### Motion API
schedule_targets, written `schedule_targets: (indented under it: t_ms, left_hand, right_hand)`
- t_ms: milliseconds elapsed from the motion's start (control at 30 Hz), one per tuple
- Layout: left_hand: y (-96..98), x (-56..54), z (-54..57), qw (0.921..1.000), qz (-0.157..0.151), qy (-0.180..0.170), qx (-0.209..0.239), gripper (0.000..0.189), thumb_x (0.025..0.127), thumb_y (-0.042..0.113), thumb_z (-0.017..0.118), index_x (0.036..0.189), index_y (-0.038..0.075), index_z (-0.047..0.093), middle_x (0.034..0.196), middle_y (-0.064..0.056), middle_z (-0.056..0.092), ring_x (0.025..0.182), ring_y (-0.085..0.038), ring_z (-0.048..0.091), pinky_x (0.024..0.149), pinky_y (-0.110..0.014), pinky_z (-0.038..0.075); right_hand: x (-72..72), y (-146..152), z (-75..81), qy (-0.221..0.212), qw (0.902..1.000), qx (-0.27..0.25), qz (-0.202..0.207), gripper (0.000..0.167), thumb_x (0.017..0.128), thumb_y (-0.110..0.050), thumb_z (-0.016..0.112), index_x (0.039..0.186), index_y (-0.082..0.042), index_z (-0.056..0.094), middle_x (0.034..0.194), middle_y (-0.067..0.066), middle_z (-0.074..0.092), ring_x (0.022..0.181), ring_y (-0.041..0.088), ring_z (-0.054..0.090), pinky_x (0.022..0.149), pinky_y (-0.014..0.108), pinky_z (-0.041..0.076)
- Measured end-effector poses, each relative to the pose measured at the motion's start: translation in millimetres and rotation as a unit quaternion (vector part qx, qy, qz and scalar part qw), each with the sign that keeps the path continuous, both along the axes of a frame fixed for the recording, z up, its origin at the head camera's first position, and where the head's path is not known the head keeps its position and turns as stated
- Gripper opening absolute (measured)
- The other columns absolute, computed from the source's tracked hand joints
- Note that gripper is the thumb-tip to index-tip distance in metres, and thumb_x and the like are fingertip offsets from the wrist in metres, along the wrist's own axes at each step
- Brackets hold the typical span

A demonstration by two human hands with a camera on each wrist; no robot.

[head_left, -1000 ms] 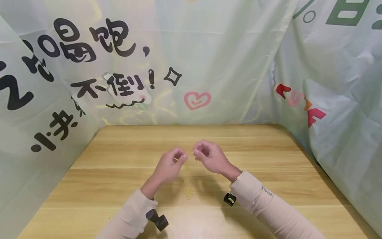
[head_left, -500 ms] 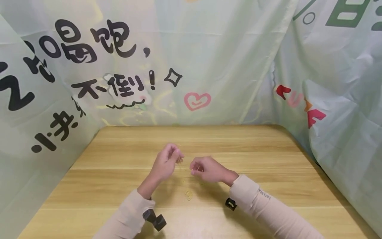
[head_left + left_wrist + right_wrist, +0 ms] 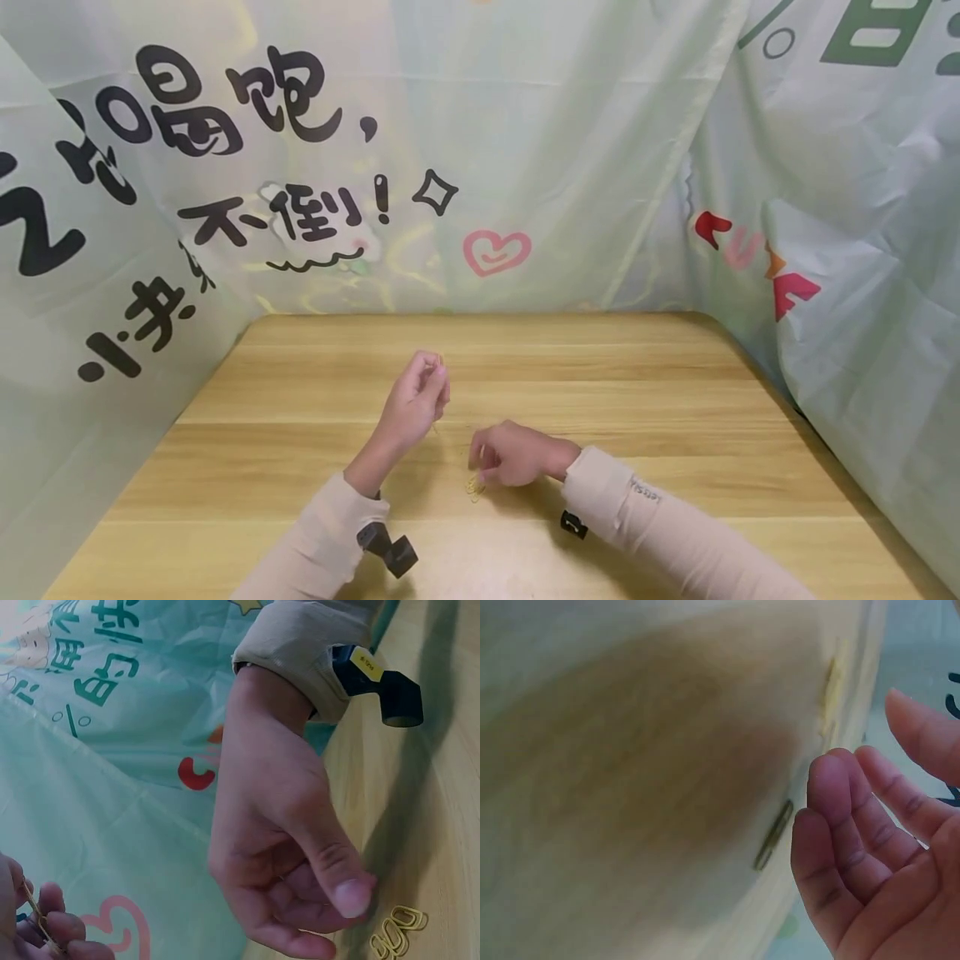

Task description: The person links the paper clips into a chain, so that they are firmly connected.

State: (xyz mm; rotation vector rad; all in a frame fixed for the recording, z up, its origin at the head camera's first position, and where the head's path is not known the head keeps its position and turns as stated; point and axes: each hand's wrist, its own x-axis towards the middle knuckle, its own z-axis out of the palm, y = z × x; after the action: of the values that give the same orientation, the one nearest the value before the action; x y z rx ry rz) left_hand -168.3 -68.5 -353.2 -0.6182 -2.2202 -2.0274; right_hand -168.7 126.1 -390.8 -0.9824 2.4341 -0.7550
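My left hand is raised over the middle of the table and pinches a gold paper clip between thumb and fingers. A thin gold end dangles below that hand in the head view. Lower and to the right, my right hand hovers just above a small pile of gold paper clips. Its thumb stands apart from the bent fingers, with nothing visible between them. A single paper clip lies by itself near its fingertips in the right wrist view, with the blurred pile farther off.
The wood-grain table extends around both hands. Printed cloth hangs behind it and along both sides. A black camera mount sits on the left sleeve, and another black device is under the right cuff.
From beside the left hand, my right hand has come down toward the pile, its fingers parting. My left hand has drawn slightly left, still pinching the clip.
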Motion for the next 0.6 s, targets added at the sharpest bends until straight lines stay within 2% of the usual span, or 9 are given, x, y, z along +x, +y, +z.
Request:
schedule_targets:
  t_ms: [67, 300, 467, 600]
  left_hand:
    - [-0.4, 0.0, -0.9, 1.0, 0.004, 0.002, -0.005, 0.013, 0.105, 0.013, 0.038, 0.1, 0.003, 0.043, 0.065, -0.004, 0.043, 0.05, -0.01, 0.034, 0.047, -0.019, 0.029]
    - [-2.7, 0.2, -1.2, 0.999, 0.014, 0.018, -0.038, 0.013, 0.105, 0.014, 0.04, 0.1, 0.004, 0.045, 0.062, 0.0, 0.039, 0.051, -0.009, 0.033, 0.048, -0.02, 0.029]
    - [-4.2, 0.3, -0.4, 0.9984, 0.001, 0.031, -0.047, 0.013, 0.106, 0.015, 0.038, 0.101, 0.005, 0.045, 0.06, 0.001, 0.037, 0.05, -0.007, 0.03, 0.047, -0.019, 0.028]
    - [-4.6, 0.7, -2.4, 0.9983, -0.002, 0.036, -0.046, 0.014, 0.106, 0.014, 0.038, 0.1, 0.003, 0.044, 0.062, 0.0, 0.041, 0.05, -0.008, 0.032, 0.048, -0.019, 0.029]
  right_hand:
    - [2.2, -2.3, -1.5, -0.002, 0.9999, 0.012, 0.0, 0.02, 0.086, -0.013, 0.075, 0.103, -0.01, 0.065, 0.072, -0.009, 0.062, 0.065, 0.004, 0.058, 0.063, 0.021, 0.05]
    - [3.9, -7.5, -2.0, 0.01, 0.9991, 0.04, 0.007, 0.019, 0.085, -0.012, 0.075, 0.102, -0.009, 0.066, 0.067, -0.01, 0.057, 0.06, 0.002, 0.053, 0.06, 0.02, 0.048]
    - [2.4, -9.1, -4.3, 0.031, 0.998, 0.053, 0.018, 0.012, 0.083, -0.007, 0.076, 0.088, -0.012, 0.066, 0.067, -0.011, 0.057, 0.059, 0.002, 0.052, 0.059, 0.018, 0.048]
    - [4.0, -10.7, -6.0, 0.051, 0.9969, 0.055, 0.023, 0.019, 0.081, -0.003, 0.075, 0.076, -0.015, 0.063, 0.069, -0.013, 0.057, 0.062, 0.001, 0.054, 0.061, 0.017, 0.048]
